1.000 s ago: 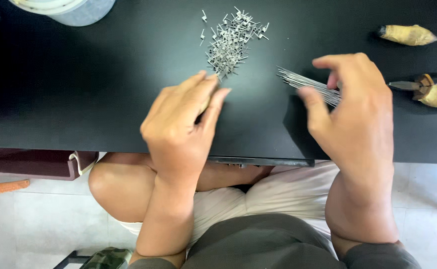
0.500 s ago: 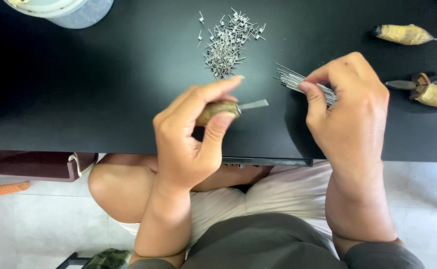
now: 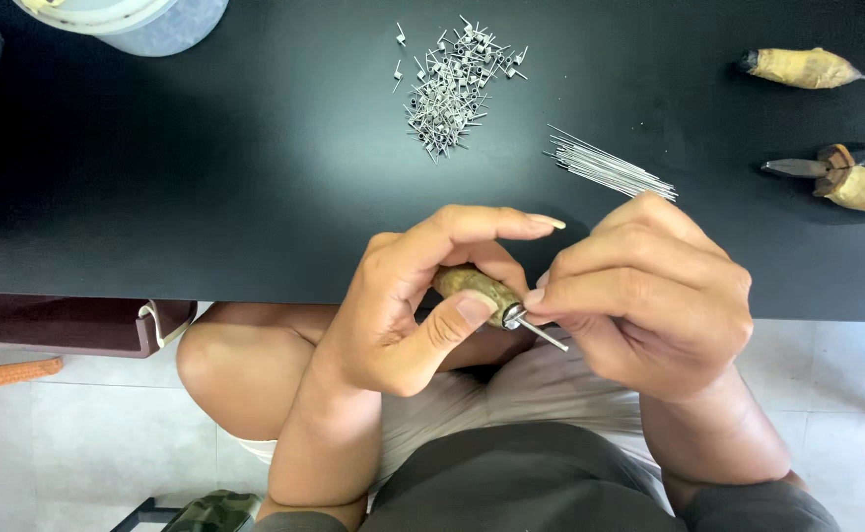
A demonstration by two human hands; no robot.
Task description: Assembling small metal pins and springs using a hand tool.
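My left hand (image 3: 408,296) grips a small tool with a brownish wooden handle (image 3: 472,288) and a thin metal tip (image 3: 541,335), held over my lap at the near edge of the black table (image 3: 206,177). My right hand (image 3: 649,296) pinches at the tool's metal tip with thumb and fingers; whether a wire sits between them is hidden. A bundle of straight thin wires (image 3: 610,169) lies on the table just beyond my right hand. A pile of small bent wire pieces (image 3: 454,89) sits further back.
Wooden-handled pointed tools lie at the right: one at the back (image 3: 802,67), two more (image 3: 856,177) by the edge. A pale round container (image 3: 127,18) stands at the back left. A dark bench (image 3: 58,325) sits under the table.
My left hand picked the wooden-handled tool up off the table and drew it back to the near edge. My right hand left the wire bundle and came in to the tool's tip.
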